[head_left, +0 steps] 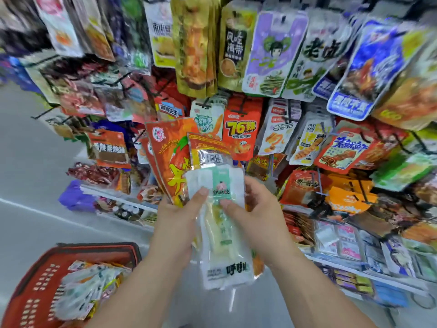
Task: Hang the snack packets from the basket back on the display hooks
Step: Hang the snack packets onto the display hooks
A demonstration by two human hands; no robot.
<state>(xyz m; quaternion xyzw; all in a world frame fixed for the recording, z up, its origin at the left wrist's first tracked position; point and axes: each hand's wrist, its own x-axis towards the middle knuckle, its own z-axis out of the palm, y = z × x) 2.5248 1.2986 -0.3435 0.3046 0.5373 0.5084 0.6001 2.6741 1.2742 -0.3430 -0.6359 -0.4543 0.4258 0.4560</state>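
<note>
Head view: left grip [176, 223] clasps fanned snack packets [175, 166]; right grip [257, 214] pinches the front white packet [227, 256], above-right of the red basket [99, 247], below the display hooks [243, 107].

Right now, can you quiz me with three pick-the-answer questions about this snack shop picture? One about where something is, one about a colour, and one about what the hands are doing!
1. Where is the basket?
A) hanging on a hook
B) low down at the lower left
C) on the top shelf

2. What colour is the basket?
A) red
B) blue
C) yellow

3. What are the left hand and right hand doing?
A) both hang empty
B) one reaches into the basket
C) both hold snack packets

Answers:
1 B: it sits low beside the left arm.
2 A: its holed wall is red.
3 C: both thumbs press on the front white packet.
</note>
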